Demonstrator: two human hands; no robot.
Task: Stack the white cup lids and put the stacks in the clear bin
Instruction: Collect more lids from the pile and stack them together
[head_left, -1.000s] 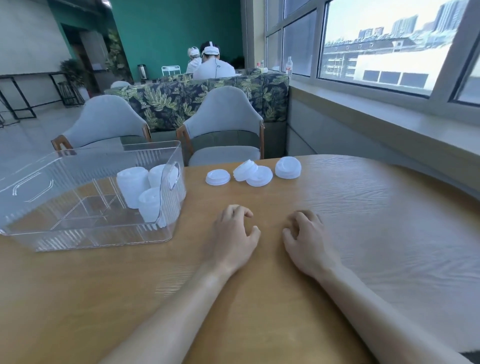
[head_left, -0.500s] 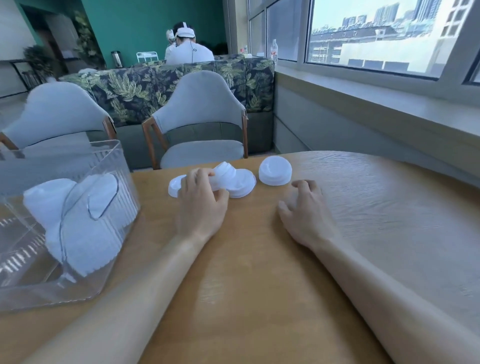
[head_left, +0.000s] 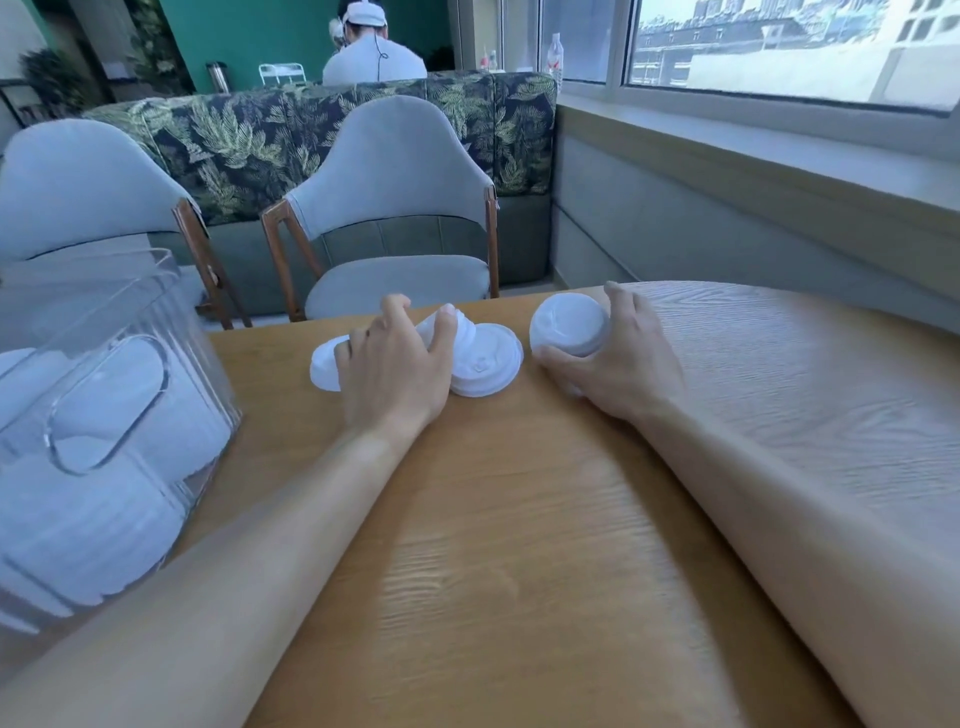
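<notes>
Left hand (head_left: 392, 369) grips a tilted lid stack (head_left: 451, 328) on the table (head_left: 519, 545); flat lid (head_left: 488, 366) touching at its 3 o'clock. Right hand (head_left: 621, 358) grips another lid (head_left: 569, 323). Clear bin (head_left: 111, 415) at 9 o'clock holds lid stacks.

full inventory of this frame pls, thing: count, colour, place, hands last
loose lids: four, white, far edge of the table; the rightmost one is lifted in the right hand
lid stacks: count unclear, white, inside the bin
bin: one, clear plastic, left on the table
table: one, light wood, foreground
chairs: two, grey with wood frames, behind the table
sofa: one, dark leaf print, behind the chairs
bottle: one, clear, on the window ledge
person: one, white cap, seated behind the sofa
left hand: curled on the tilted lid
right hand: grips the rightmost lid
</notes>
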